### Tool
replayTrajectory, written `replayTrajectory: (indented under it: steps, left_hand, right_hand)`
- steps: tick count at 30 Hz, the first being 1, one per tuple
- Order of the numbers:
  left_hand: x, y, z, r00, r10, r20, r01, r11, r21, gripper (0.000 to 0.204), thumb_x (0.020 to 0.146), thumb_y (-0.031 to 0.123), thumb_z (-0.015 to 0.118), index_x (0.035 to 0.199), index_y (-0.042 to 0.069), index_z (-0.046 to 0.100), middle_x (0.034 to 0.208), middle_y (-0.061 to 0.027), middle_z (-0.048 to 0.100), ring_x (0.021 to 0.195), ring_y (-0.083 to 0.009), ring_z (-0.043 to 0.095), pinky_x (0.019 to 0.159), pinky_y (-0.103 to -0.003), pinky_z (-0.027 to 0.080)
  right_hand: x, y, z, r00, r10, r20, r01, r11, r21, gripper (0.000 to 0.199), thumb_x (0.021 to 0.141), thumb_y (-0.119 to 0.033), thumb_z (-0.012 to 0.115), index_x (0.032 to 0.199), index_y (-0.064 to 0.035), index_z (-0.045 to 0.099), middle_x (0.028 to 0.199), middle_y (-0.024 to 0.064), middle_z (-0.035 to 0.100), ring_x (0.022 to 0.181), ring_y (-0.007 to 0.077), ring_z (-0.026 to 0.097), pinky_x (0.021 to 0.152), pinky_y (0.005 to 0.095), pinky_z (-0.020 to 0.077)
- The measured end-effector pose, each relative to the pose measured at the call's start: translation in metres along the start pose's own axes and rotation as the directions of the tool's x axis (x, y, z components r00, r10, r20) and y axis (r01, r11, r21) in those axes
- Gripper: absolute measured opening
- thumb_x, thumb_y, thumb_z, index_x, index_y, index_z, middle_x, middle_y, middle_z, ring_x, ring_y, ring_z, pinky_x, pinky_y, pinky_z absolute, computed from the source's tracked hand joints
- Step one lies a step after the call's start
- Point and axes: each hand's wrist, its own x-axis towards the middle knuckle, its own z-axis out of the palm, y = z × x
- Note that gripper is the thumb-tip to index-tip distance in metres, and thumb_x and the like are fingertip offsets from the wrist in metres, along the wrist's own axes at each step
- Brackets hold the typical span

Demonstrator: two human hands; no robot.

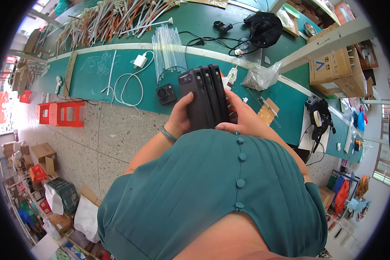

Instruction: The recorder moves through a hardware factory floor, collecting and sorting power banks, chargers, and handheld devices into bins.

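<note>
Over the table's near edge, I hold a row of several black power banks (205, 97) pressed side by side, standing upright with ports and short cable loops along their top ends. My left hand (180, 112) grips the row from the left, thumb on the outer face. From the right, my right hand (242, 113) closes around the other side. A small black camera-like device (165, 94) sits on the green table (91, 78) just left of the row. From it a thin black cable runs up behind the power banks. My palms hide the lower part of the row.
Clear plastic tubes (166, 47), a white charger (140, 61) with its cable, a glue gun (232, 76) and a bag of small parts (260, 77) lie on the table. Farther back are bundled sticks (112, 21) and a black cap (264, 29). A red stool (60, 114) stands left.
</note>
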Motion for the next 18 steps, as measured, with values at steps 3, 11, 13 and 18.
replayTrajectory:
  steps: [3, 11, 13, 18]
  left_hand:
    - [0.006, 0.001, 0.005, 0.999, -0.046, -0.027, 0.048, 0.994, 0.103, 0.062, 0.084, 0.034, 0.062, 0.132, 0.0, 0.043, 0.129, -0.0198, 0.052, 0.114, -0.0337, 0.055, 0.099, -0.047, 0.044]
    - [0.018, -0.013, 0.026, 0.996, 0.088, -0.028, -0.067, 0.894, 0.442, 0.051, 0.086, 0.009, 0.06, 0.132, 0.004, 0.038, 0.121, -0.0131, 0.053, 0.108, -0.0262, 0.058, 0.091, -0.04, 0.05]
    - [0.022, -0.013, 0.023, 0.997, 0.06, -0.043, -0.037, 0.906, 0.422, 0.051, 0.086, 0.009, 0.061, 0.132, 0.005, 0.039, 0.122, -0.0124, 0.053, 0.108, -0.0257, 0.057, 0.091, -0.039, 0.05]
    - [0.027, -0.015, -0.006, 0.998, 0.054, -0.045, -0.023, 0.856, 0.517, 0.057, 0.086, 0.014, 0.064, 0.137, 0.006, 0.038, 0.129, -0.0066, 0.05, 0.117, -0.0216, 0.051, 0.097, -0.037, 0.045]
  right_hand:
    - [-0.006, 0.011, 0.005, 0.998, 0.016, -0.064, -0.012, 0.998, 0.065, 0.105, 0.069, -0.033, 0.082, 0.145, -0.0004, 0.016, 0.13, 0.0225, 0.046, 0.115, 0.0307, 0.053, 0.091, 0.0377, 0.0487]
    - [-0.013, 0.02, 0.005, 0.978, -0.027, -0.206, 0.033, 0.999, 0.027, 0.108, 0.068, -0.026, 0.083, 0.146, -0.0016, 0.013, 0.137, 0.0177, 0.04, 0.122, 0.0268, 0.047, 0.098, 0.0365, 0.0424]
    - [-0.013, 0.023, 0.002, 0.978, -0.019, -0.206, 0.029, 0.999, 0.045, 0.107, 0.068, -0.026, 0.083, 0.145, -0.0004, 0.014, 0.137, 0.0185, 0.04, 0.123, 0.0273, 0.046, 0.1, 0.0368, 0.0417]
    - [-0.02, 0.001, 0.002, 0.969, -0.154, -0.194, 0.189, 0.965, 0.179, 0.096, 0.074, -0.024, 0.079, 0.144, 0.0015, 0.018, 0.138, 0.0182, 0.04, 0.129, 0.0269, 0.04, 0.107, 0.037, 0.032]
